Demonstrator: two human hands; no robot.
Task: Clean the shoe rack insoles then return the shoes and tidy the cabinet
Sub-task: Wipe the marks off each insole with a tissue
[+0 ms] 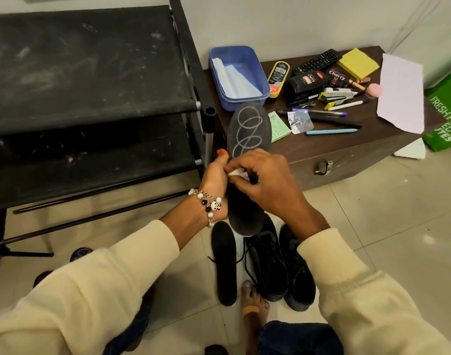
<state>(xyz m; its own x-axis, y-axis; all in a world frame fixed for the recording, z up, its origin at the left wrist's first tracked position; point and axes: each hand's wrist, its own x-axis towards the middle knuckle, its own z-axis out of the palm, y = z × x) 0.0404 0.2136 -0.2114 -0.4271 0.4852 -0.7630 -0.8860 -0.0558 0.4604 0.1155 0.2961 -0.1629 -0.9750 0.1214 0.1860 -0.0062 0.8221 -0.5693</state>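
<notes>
My left hand (214, 180) grips a dark insole (248, 131) by its left edge and holds it upright; grey loops are drawn on its upper half. My right hand (268, 183) presses a small white wipe (236, 173) against the insole's middle. A second black insole (224, 262) lies flat on the floor tiles below. Beside it stand two black laced shoes (283, 267). The dusty black shoe rack (86, 73) stands at the left with bare shelves.
A low brown cabinet (347, 155) at the right carries a blue tub (238, 75) of wipes, shoe polish bottles (305, 83), a remote, pens, a stapler, yellow sticky notes and paper. A green bag (447, 116) leans at the far right. My bare foot (252, 301) rests by the shoes.
</notes>
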